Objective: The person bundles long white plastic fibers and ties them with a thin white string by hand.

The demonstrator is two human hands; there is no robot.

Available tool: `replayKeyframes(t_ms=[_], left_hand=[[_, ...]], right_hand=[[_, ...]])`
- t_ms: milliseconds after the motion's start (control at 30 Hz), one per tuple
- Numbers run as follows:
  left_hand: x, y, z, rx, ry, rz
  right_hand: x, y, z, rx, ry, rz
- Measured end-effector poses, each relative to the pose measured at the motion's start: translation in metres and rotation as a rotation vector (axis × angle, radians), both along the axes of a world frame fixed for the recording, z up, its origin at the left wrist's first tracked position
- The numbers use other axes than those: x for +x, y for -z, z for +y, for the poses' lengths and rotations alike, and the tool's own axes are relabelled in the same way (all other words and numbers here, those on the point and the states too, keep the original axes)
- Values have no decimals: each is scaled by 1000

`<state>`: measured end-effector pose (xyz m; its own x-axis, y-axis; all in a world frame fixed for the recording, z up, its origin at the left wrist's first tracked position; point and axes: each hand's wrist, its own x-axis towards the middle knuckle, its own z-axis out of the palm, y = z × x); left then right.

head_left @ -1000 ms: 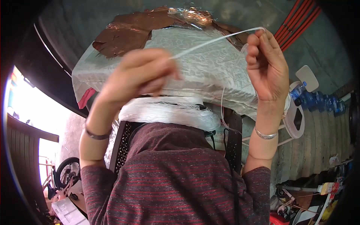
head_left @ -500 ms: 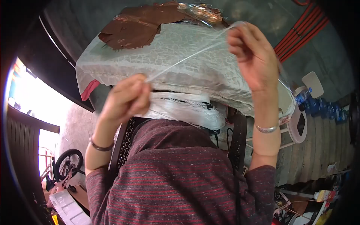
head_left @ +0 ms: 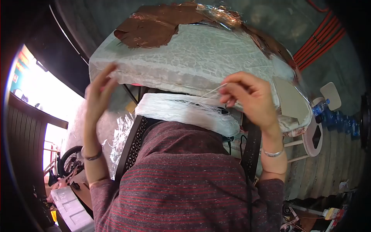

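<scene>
A thick bundle of white threads (head_left: 166, 107) lies across the lap, between the chair arms and the table edge. My right hand (head_left: 253, 98) is at the bundle's right end, thumb and fingers pinched on a thin white strand (head_left: 211, 92) that slants down to the left toward the bundle. My left hand (head_left: 99, 94) is raised to the left of the bundle, apart from it. Its fingers are somewhat blurred but spread, with nothing seen between them.
The table (head_left: 216, 50) has a pale patterned cover. Brown sheet material (head_left: 154, 27) and crumpled clear plastic (head_left: 222, 17) lie at its far side. A dark chair arm (head_left: 131, 150) is at the left. Right of the table are a white stool (head_left: 312, 140) and blue bottles (head_left: 340, 119).
My left hand has let go of the stretched strand and moved left, its fingers opening. My right hand has come down toward the bundle with the strand. The view has shifted slightly.
</scene>
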<state>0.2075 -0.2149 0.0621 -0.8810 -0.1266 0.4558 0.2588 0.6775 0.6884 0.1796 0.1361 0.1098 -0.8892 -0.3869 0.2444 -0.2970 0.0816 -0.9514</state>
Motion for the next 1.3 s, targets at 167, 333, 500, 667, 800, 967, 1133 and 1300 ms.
replayKeyframes(t_ms=[167, 333, 500, 667, 800, 967, 1133, 1300], left_hand=[[-12, -1, 148, 643, 963, -468], [-24, 8, 158, 543, 797, -457], [-25, 35, 193, 354, 883, -336], [-26, 6, 188, 362, 864, -392], [-33, 39, 207, 255, 844, -337], [-41, 24, 203, 308, 810, -337], [-17, 36, 228, 190, 992, -441], [-38, 38, 224, 189, 938, -505]], right_hand=[[6, 7, -17, 237, -6, 442], [1, 31, 31, 372, 260, 196], [7, 56, 39, -417, -311, -538], [7, 69, 43, 7, 73, -200], [12, 71, 45, -145, -82, -302], [15, 76, 57, 96, -89, -297], [11, 80, 55, 41, 222, 13], [15, 76, 69, -160, -204, -377]])
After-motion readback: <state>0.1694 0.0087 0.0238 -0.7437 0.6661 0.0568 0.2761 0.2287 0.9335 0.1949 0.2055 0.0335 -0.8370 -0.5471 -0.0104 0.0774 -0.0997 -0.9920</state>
